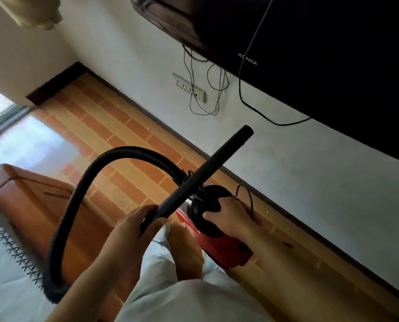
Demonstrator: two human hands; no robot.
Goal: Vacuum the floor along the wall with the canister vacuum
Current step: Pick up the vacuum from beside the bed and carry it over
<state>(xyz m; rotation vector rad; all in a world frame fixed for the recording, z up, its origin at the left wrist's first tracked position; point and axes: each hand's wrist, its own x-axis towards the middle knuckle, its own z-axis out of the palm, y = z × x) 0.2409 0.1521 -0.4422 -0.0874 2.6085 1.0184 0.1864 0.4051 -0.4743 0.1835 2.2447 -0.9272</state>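
A red and black canister vacuum (pixel 219 240) hangs low at the centre, near the wall's dark baseboard (pixel 293 217). My right hand (pixel 228 214) grips the black handle on top of the canister. My left hand (pixel 138 223) is closed around the lower end of the black wand (pixel 205 175), which points up and away toward the wall, its tip off the floor. A ribbed black hose (pixel 82 189) arcs from the canister's front, loops left and drops down to the wand's end by my left forearm. Tiled brick-pattern floor (pixel 114 126) runs along the wall.
A large dark television (pixel 321 54) hangs on the white wall at upper right, with cables (pixel 207 98) dangling by a wall socket strip (pixel 189 89). A wooden bed frame (pixel 31 191) with a pale mattress (pixel 5 275) fills the lower left. My pale trousers and bare feet (pixel 184 252) are below the vacuum.
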